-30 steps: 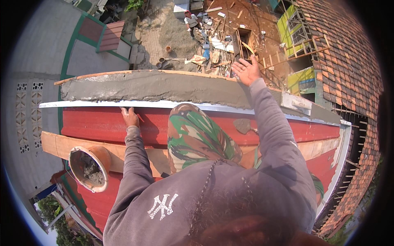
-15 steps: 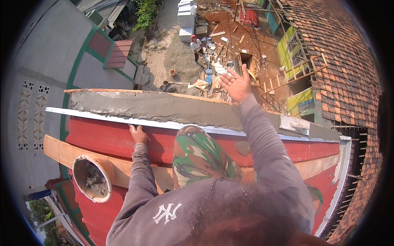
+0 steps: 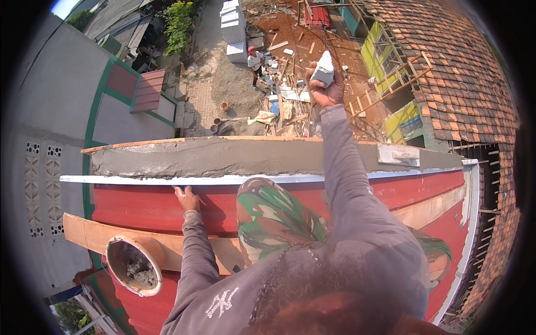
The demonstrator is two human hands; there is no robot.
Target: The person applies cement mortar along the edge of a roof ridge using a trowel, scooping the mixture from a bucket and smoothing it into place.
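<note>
Raised over the far edge of the ledge, my right hand [image 3: 330, 94] is closed round a pale, rough-edged chunk of block [image 3: 324, 71]. My left hand [image 3: 188, 200] rests on the red roof sheet [image 3: 139, 204], its thumb apart and its fingertips against the white metal strip [image 3: 223, 180]. Beyond that strip runs a ledge faced with wet grey mortar [image 3: 223, 156]. A white plastering float [image 3: 398, 156] lies on the mortar to the right.
A bucket of mortar [image 3: 155, 254] stands by a wooden plank [image 3: 84, 231] on my left. Far below are a person in a red cap [image 3: 255, 62], stacked white blocks [image 3: 234, 28], and scattered rubble. A tiled roof [image 3: 446, 67] rises at right.
My right hand was open and bare, palm raised; now it grips the chunk of block, slightly higher. My left hand stays near the strip. The whole view has shifted a little.
</note>
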